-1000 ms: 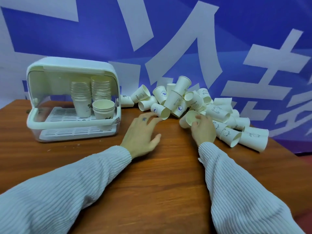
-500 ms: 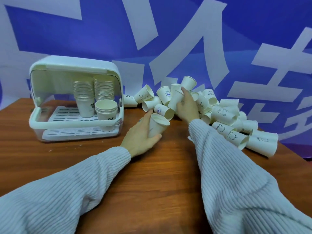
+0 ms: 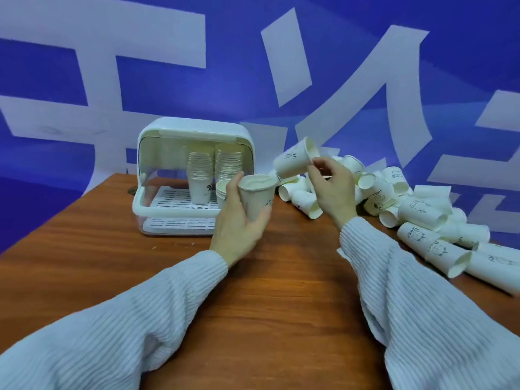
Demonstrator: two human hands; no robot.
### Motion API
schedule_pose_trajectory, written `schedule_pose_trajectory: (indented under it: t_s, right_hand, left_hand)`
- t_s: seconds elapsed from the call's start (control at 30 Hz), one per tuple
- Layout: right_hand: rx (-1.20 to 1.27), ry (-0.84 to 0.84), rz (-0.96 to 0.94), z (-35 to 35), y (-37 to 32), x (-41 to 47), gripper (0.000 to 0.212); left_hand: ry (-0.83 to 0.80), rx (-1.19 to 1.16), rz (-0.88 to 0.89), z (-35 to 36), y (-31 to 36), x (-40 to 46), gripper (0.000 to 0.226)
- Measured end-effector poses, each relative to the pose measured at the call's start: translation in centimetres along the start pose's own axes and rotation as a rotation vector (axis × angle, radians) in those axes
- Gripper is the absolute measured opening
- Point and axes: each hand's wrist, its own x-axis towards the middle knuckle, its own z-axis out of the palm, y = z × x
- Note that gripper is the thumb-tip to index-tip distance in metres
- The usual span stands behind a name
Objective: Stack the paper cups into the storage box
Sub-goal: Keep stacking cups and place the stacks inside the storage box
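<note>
Curling round an upright paper cup [image 3: 257, 199], the left hand [image 3: 239, 223] held it above the worktop [image 3: 270, 291], just in front of the storage box [image 3: 194, 175]. The right hand [image 3: 333, 190] pinched a second cup [image 3: 295, 161] by its rim, tilted on its side with the mouth facing right. Inside the box, whose lid was up, two tall stacks [image 3: 213, 167] stood on a slatted tray, a shorter stack beside them. Loose cups [image 3: 416, 212] lay heaped on the brown, wood-grained worktop to the right (most on their sides). Behind hung a blue backdrop [image 3: 365, 38] with large white characters.
</note>
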Motion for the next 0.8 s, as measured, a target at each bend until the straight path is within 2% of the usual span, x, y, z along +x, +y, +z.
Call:
schedule_pose_trajectory:
  t_s: [0.1,0.2,0.3,0.4,0.5,0.57,0.67,0.8]
  right_hand:
    - [0.038,-0.154,-0.094,3.5,-2.3,-0.8,0.013]
    - [-0.031,-0.331,-0.169,6.7,-3.5,-1.4,0.016]
    - [-0.222,-0.508,-0.269,9.0,-4.3,-1.4,0.023]
    - [-0.537,-0.664,-0.405,10.3,-4.7,-1.2,0.033]
    - [-0.723,-0.764,-0.429,11.0,-4.6,-1.8,0.044]
    - [-0.733,-0.778,-0.432,11.3,-4.4,-2.1,0.05]
    - [-0.576,-0.754,-0.365,11.3,-3.8,-2.7,0.042]
    - [-0.288,-0.478,-0.144,10.2,-2.3,-4.6,0.022]
  left_hand:
    - [0.148,-0.088,-0.04,-2.2,0.0,-0.1,0.078]
    - [0.244,-0.078,-0.046,-4.3,-0.4,0.3,0.073]
    - [0.305,-0.046,-0.05,-6.1,-0.6,1.1,0.072]
    - [0.339,0.013,-0.019,-7.3,-0.4,2.3,0.075]
    - [0.284,0.088,-0.016,-8.0,0.0,4.0,0.081]
    - [0.216,0.167,-0.011,-8.0,0.0,5.4,0.078]
    - [0.101,0.265,0.011,-7.2,0.1,7.2,0.076]
    - [0.007,0.339,0.004,-5.8,-0.2,8.6,0.068]
